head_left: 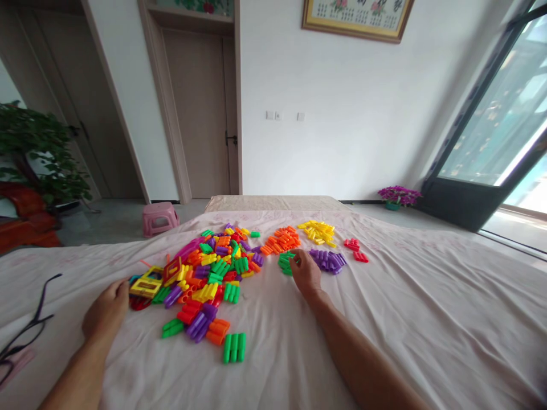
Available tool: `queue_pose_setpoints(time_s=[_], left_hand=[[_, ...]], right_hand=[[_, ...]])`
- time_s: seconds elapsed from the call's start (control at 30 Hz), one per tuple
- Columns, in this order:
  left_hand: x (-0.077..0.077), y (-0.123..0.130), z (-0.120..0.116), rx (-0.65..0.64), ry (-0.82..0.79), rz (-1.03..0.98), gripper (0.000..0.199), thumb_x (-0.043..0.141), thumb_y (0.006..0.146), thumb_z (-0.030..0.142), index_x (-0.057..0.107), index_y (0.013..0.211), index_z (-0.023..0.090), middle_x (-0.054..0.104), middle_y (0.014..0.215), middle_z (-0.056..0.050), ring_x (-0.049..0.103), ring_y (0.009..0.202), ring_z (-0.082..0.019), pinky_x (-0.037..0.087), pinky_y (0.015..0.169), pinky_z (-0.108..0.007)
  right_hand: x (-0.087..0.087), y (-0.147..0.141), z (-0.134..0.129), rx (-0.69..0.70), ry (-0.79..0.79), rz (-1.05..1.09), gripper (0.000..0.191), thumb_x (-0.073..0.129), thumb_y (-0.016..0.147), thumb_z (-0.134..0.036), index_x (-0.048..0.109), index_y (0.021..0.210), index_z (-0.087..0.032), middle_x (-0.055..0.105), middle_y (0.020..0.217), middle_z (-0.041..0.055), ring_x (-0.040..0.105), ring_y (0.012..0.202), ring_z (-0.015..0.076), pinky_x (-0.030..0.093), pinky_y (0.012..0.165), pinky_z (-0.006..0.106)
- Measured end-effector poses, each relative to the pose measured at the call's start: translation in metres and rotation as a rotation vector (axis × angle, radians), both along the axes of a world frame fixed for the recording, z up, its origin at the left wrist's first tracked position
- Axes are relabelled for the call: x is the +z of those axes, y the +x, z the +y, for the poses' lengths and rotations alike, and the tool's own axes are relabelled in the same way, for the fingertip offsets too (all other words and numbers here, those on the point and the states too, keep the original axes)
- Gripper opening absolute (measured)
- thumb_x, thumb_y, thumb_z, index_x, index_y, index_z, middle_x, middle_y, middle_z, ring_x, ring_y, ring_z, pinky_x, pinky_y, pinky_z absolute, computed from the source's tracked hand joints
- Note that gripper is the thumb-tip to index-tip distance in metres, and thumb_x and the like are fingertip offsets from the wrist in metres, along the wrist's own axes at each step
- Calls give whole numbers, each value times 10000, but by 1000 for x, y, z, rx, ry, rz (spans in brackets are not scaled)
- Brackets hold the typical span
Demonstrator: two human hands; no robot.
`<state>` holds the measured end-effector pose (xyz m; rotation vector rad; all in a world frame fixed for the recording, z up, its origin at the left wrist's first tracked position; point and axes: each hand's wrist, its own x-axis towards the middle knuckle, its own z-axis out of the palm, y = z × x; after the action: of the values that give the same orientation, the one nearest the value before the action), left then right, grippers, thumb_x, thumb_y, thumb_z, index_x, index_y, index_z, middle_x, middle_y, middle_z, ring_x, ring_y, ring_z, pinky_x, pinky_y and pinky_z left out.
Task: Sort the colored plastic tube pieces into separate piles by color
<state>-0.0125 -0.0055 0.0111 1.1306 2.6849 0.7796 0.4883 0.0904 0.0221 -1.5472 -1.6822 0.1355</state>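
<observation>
A mixed heap of colourful plastic toy building blocks (220, 267), made of joined tubes, spreads across the cloth left of centre. My left hand (106, 307) is at the heap's left edge, fingers curled beside a yellow frame-shaped toy piece (146, 287); its fingertips are partly hidden. Over a small pile of green blocks (285, 262), my right hand (306, 272) has its fingers pinched together at a green block. Purple blocks (328, 261) lie just right of it. Beyond are piles of orange blocks (282, 240) and yellow blocks (318, 233), with a few red blocks (352, 244) farther right.
A pale patterned cloth (405, 319) with creases covers the table. Eyeglasses (32, 324) rest at the left edge. A loose green block (235, 348) lies near the front. On the floor behind stand a pink stool (160, 218) and a pot of purple flowers (399, 195).
</observation>
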Motion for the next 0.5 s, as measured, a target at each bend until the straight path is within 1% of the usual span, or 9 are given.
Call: queue_pose_setpoints(time_s=[0.13, 0.23, 0.33, 0.43, 0.5], left_hand=[[-1, -1, 1, 2, -7, 2, 652, 231, 950, 533, 631, 1344, 201, 703, 1283, -160, 673, 1030, -337, 491, 818, -383], [-3, -3, 2, 1, -9, 7, 658, 227, 950, 541, 630, 1345, 202, 705, 1278, -163, 674, 1033, -343, 492, 823, -390], [-6, -5, 3, -1, -11, 10, 660, 231, 947, 541, 639, 1340, 202, 710, 1263, -165, 682, 1008, -342, 493, 817, -391], [-7, -7, 4, -3, -1, 15, 661, 220, 951, 539, 643, 1333, 205, 715, 1251, -163, 685, 1001, -340, 494, 821, -393], [-9, -8, 4, -5, 2, 18, 670, 209, 952, 549, 640, 1336, 209, 717, 1247, -164, 684, 1005, -344, 495, 825, -396]], right_hand=[[4, -20, -14, 203, 66, -126, 169, 568, 924, -214, 704, 1024, -216, 707, 968, 40, 635, 900, 181, 435, 818, 280], [7, -39, -25, 295, 33, -282, 172, 570, 956, -228, 711, 1054, -237, 705, 1011, 52, 621, 976, 206, 420, 867, 303], [7, -56, -28, 299, -42, -415, 184, 578, 980, -318, 706, 1097, -258, 692, 1075, 67, 598, 1028, 236, 415, 884, 335], [7, -69, -23, 253, -102, -499, 228, 554, 995, -408, 707, 1028, -244, 675, 1108, 96, 575, 1079, 265, 412, 912, 372], [7, -75, -18, 230, -127, -531, 255, 550, 993, -437, 702, 999, -232, 673, 1114, 111, 569, 1098, 278, 412, 926, 389]])
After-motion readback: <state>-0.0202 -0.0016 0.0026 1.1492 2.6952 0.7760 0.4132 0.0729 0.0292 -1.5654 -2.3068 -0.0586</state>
